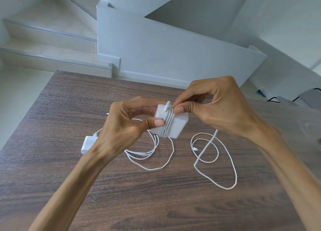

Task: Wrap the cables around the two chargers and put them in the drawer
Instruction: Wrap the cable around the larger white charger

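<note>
Above the wooden bench (73,187), a white charger (175,124) wound with cable is being gripped by curled left-hand fingers (157,123), while the cable's turns are being pinched by right-hand fingers (180,109). Loose cable (232,168) is lying on the bench near what appears to be a second charger (88,144). Tiled stairs (48,39) are being shown behind.

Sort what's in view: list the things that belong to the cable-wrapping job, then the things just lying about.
Job:
- large white charger, cable wound round it, held by left hand and right hand
- its loose cable
- small white charger with its coiled cable

Lying about:
- wooden table
- chair
</note>
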